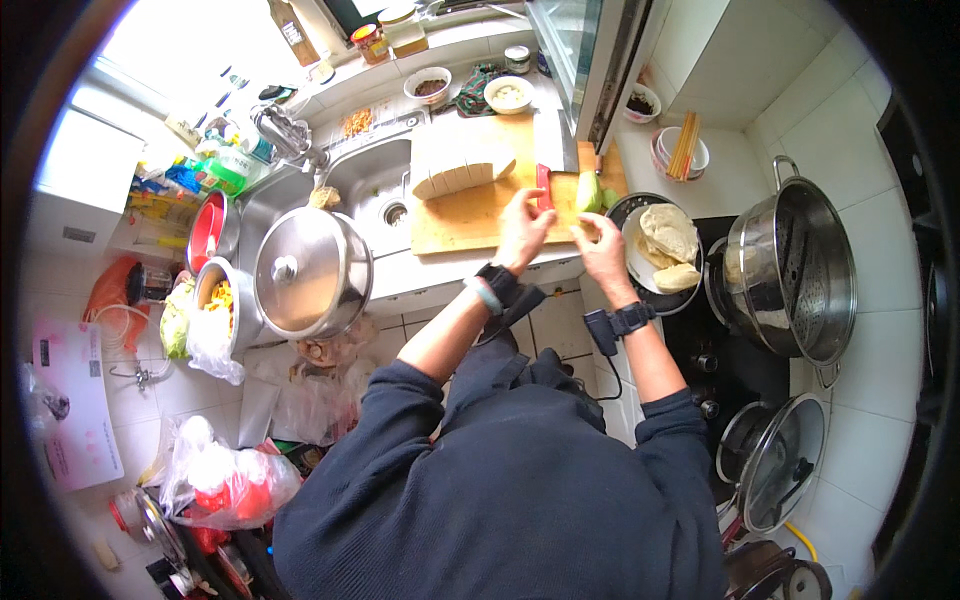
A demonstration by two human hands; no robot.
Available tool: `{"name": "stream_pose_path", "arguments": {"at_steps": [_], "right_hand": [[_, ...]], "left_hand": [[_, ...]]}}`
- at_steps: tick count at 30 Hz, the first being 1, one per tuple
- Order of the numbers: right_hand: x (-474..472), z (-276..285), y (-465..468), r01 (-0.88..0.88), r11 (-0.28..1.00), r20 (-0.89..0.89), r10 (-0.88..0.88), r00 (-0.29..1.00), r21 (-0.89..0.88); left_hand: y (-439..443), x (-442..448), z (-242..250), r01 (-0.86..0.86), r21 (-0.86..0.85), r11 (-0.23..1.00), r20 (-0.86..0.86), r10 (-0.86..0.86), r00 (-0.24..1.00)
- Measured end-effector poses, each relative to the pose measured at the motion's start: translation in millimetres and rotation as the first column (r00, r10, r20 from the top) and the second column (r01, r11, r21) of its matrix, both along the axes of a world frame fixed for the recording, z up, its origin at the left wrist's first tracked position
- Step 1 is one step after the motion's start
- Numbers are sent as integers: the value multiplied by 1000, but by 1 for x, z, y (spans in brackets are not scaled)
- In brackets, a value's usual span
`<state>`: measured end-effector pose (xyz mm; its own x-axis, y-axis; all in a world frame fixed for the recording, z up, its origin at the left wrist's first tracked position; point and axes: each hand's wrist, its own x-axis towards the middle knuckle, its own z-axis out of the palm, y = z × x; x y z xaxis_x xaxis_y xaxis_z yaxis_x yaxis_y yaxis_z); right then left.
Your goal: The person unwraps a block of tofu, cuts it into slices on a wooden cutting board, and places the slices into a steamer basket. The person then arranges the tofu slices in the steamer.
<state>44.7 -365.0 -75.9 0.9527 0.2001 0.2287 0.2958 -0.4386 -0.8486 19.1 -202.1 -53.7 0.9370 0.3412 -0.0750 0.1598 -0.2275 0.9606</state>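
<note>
A wooden cutting board (450, 238) lies on the counter before me, bearing a pale block cut into thick slices (463, 171) and a light green vegetable (589, 192) at its right. My left hand (525, 231) is over the board's front edge, close to a red peeler-like tool or handle (544, 187); whether its fingers touch it I cannot tell. Just below the vegetable is my right hand (601, 246), thumb and forefinger nearly together; anything small between them cannot be made out. A cleaver-like metal blade (551, 139) rests on the board's upper right part.
Left of the board are a steel sink (352, 176) and a lidded steel pot (300, 274). At right, a plate of pale dough-like pieces (641, 259) sits in a dark pan beside a large steamer pot (795, 266). An open window frame (611, 82) juts over the board's back.
</note>
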Motion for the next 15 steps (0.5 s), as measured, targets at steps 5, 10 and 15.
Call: {"name": "stream_pose_path", "arguments": {"at_steps": [5,10,15], "right_hand": [[32,-1,91,-99,982,-168,126,978,160],[91,-20,155,-81,996,-154,85,985,32],[135,-41,192,-290,955,-291,294,910,58]], "left_hand": [[95,-12,6,-253,68,965,157,240,958],[182,-4,-9,-332,80,940,98,324,941],[229,18,-34,-127,172,977,76,116,990]]}}
